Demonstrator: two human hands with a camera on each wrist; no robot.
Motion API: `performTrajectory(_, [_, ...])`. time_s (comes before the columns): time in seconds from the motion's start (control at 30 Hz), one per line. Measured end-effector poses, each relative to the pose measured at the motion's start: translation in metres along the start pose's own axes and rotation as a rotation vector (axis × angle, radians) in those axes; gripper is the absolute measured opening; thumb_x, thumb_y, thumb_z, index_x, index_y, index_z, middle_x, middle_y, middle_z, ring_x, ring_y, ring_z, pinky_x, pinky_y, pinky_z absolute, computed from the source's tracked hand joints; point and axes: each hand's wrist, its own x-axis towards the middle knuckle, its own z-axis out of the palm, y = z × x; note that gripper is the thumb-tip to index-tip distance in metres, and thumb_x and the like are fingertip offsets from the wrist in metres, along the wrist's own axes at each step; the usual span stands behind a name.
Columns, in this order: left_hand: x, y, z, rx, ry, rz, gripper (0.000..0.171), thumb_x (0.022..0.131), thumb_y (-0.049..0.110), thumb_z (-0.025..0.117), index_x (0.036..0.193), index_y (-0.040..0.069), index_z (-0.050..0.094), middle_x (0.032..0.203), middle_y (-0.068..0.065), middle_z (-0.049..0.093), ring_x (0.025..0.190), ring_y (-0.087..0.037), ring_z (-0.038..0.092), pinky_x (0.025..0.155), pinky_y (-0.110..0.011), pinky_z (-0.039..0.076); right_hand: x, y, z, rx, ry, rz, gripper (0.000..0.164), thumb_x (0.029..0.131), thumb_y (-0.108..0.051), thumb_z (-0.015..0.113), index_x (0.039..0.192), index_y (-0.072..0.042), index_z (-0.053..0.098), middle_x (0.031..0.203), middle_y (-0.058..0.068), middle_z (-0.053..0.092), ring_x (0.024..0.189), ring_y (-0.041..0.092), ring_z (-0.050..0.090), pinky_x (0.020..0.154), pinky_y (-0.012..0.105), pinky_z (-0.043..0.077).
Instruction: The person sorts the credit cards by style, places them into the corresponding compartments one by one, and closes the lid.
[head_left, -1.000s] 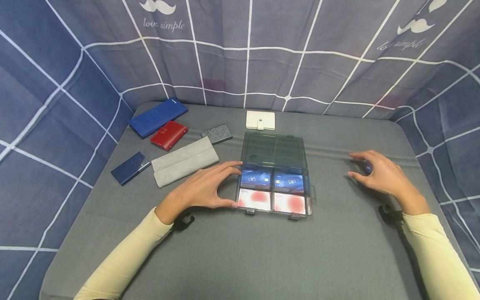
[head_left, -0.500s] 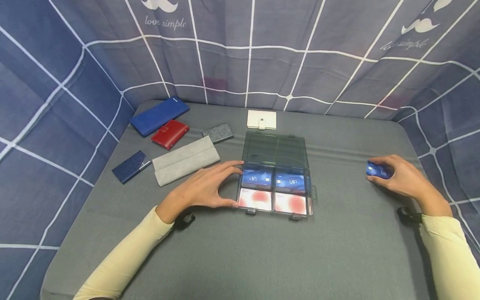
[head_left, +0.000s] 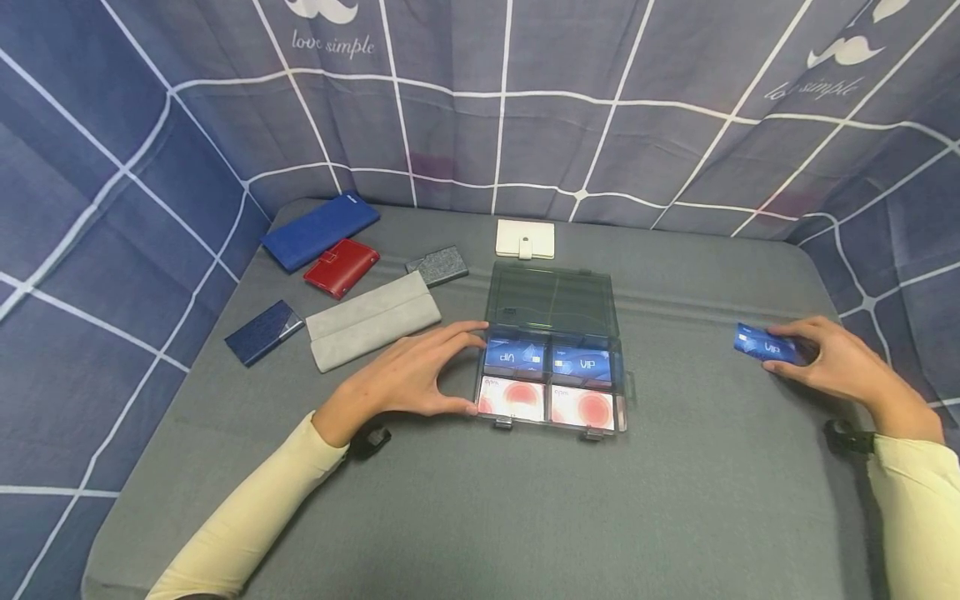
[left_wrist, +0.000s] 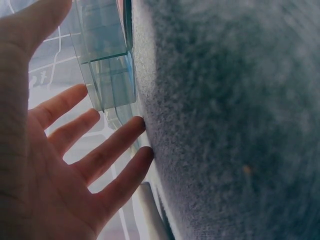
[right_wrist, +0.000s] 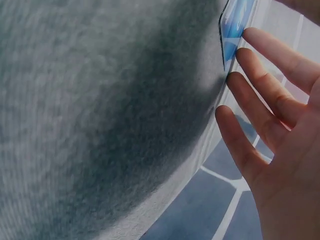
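In the head view, my left hand [head_left: 412, 375] rests at the left side of a clear plastic case [head_left: 621, 400], thumb at its front corner and index fingertip farther back. The left wrist view shows that hand's fingers spread and fairly straight. The case's dark see-through lid [head_left: 551, 296] lies folded back. Blue VIP cards [head_left: 513, 357] fill its two rear compartments, pink-and-white cards [head_left: 512, 398] the two front ones. Far right, my right hand [head_left: 847, 362] has thumb and forefinger at the long edges of a blue VIP card [head_left: 761, 343] at the table surface; its other fingers are spread.
Left of the case lie a grey pouch [head_left: 375, 321], a grey felt card holder [head_left: 438, 267], a red wallet [head_left: 341, 268], a long blue wallet [head_left: 322, 232] and a dark blue card holder [head_left: 262, 333]. A white wallet [head_left: 525, 240] lies behind. Gridded curtains [head_left: 450, 125] surround the grey table.
My right hand has moved right and toward the front; the VIP card, mostly hidden by the fingers a second ago, now shows at the right. My left hand has stayed at the case.
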Motion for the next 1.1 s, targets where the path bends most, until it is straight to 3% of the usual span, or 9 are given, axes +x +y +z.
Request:
performTrajectory(0.07, [0.0, 0.0, 0.0, 0.001, 0.0, 0.001, 0.088, 0.082, 0.07, 0.084, 0.149, 0.018, 0.06, 0.17, 0.003, 0.041, 0.151, -0.02, 0.048, 0.112, -0.05, 0.049, -0.001, 0.002, -0.001, 0.007, -0.007, 0.019, 0.062, 0.079, -0.028, 0.097, 0.128, 0.002, 0.074, 0.125, 0.035, 0.063, 0.112, 0.053, 0.06, 0.082, 0.039, 0.038])
performTrajectory(0.3, [0.001, 0.0, 0.0, 0.013, 0.009, 0.011, 0.088, 0.082, 0.071, 0.083, 0.148, 0.018, 0.06, 0.17, 0.004, 0.041, 0.151, -0.019, 0.048, 0.111, -0.05, 0.05, -0.005, 0.008, -0.004, 0.007, 0.0, 0.034, 0.057, 0.079, -0.028, 0.097, 0.124, 0.0, 0.077, 0.124, 0.033, 0.065, 0.109, 0.049, 0.062, 0.074, 0.019, 0.035])
performTrajectory(0.4, [0.001, 0.0, 0.0, 0.017, 0.012, 0.014, 0.088, 0.082, 0.072, 0.083, 0.148, 0.019, 0.061, 0.17, 0.003, 0.041, 0.15, -0.019, 0.048, 0.111, -0.049, 0.05, -0.006, 0.008, -0.005, 0.003, 0.002, 0.026, 0.057, 0.078, -0.028, 0.097, 0.123, 0.0, 0.077, 0.124, 0.033, 0.065, 0.109, 0.047, 0.062, 0.074, 0.018, 0.034])
performTrajectory(0.5, [0.0, 0.0, 0.0, 0.016, 0.016, 0.016, 0.087, 0.082, 0.071, 0.083, 0.148, 0.019, 0.061, 0.169, 0.003, 0.042, 0.15, -0.019, 0.048, 0.111, -0.049, 0.05, -0.006, 0.009, -0.005, -0.001, 0.024, 0.003, 0.055, 0.076, -0.027, 0.098, 0.12, -0.002, 0.078, 0.121, 0.03, 0.068, 0.107, 0.025, 0.062, 0.074, 0.019, 0.035])
performTrajectory(0.6, [0.0, 0.0, 0.0, 0.012, 0.016, 0.013, 0.087, 0.082, 0.07, 0.084, 0.148, 0.019, 0.06, 0.169, 0.003, 0.042, 0.151, -0.019, 0.048, 0.112, -0.049, 0.05, -0.005, 0.01, -0.004, -0.005, 0.049, -0.028, 0.053, 0.073, -0.025, 0.099, 0.117, -0.003, 0.079, 0.117, 0.028, 0.07, 0.103, -0.007, 0.048, 0.075, 0.019, 0.037])
performTrajectory(0.7, [-0.001, -0.001, 0.001, 0.012, 0.01, 0.01, 0.088, 0.082, 0.072, 0.082, 0.149, 0.019, 0.06, 0.17, 0.004, 0.041, 0.151, -0.019, 0.047, 0.113, -0.049, 0.049, -0.004, 0.01, -0.004, -0.005, 0.053, -0.038, 0.052, 0.072, -0.025, 0.099, 0.114, -0.003, 0.079, 0.114, 0.027, 0.071, 0.101, -0.02, 0.036, 0.074, 0.018, 0.038])
performTrajectory(0.9, [-0.002, 0.0, 0.002, 0.007, 0.002, 0.009, 0.089, 0.083, 0.075, 0.079, 0.149, 0.019, 0.06, 0.17, 0.003, 0.041, 0.152, -0.02, 0.046, 0.114, -0.049, 0.048, -0.001, 0.002, -0.006, -0.039, 0.007, -0.001, 0.052, 0.075, -0.03, 0.097, 0.115, -0.003, 0.079, 0.11, 0.022, 0.075, 0.091, -0.008, 0.05, 0.067, 0.027, 0.044])
performTrajectory(1.1, [0.0, -0.001, 0.002, 0.009, -0.001, 0.002, 0.088, 0.082, 0.071, 0.082, 0.149, 0.019, 0.06, 0.17, 0.003, 0.041, 0.152, -0.02, 0.047, 0.114, -0.05, 0.048, 0.008, -0.015, -0.008, -0.048, -0.001, -0.022, 0.055, 0.077, -0.029, 0.096, 0.117, 0.002, 0.077, 0.109, 0.026, 0.076, 0.09, 0.026, 0.069, 0.066, 0.029, 0.047])
